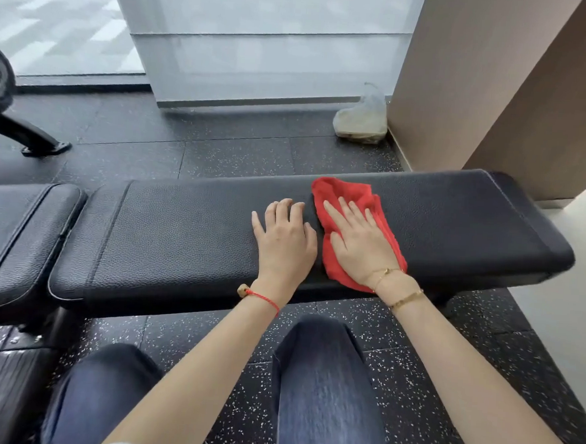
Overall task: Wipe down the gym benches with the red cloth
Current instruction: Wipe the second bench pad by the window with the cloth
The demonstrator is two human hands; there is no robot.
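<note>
We see a long black padded bench [188, 236] running across the frame, its top serving as the tabletop. The red cloth [346, 204] lies crumpled on the right half of the pad. Our right hand [358, 246] presses flat on the cloth, fingers spread, grip wide, palm down, not pinching it. Our left hand [283, 238] rests just beside it on bare pad, fingers slightly curled, holding nothing. A second pad [19, 236] sits at the left end. A plastic bag [361, 118] sits on the speckled floor [220, 155] by the wall. Jeans-clad knees [319, 378] below.
</note>
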